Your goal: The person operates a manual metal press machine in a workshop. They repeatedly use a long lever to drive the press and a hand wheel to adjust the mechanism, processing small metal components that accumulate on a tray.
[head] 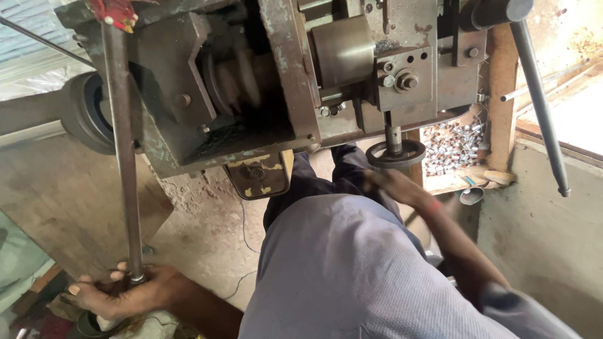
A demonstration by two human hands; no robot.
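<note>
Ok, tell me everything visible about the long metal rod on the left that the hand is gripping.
The long metal rod is a straight, round bar of dull grey-brown steel with a worn, slightly rusty look. It runs nearly upright in the picture, from a red fitting on the grimy machine down to the left hand, whose fingers wrap its lower end. Nothing else visibly touches it.

The dusty concrete floor [207,226] carries the heavy metal machine [264,81], whose frame fills twelve o'clock. A thin black cable [246,238] snakes over the floor at six. At three o'clock, a wooden tray [458,181] holds a heap of small silvery metal parts [449,147].
</note>
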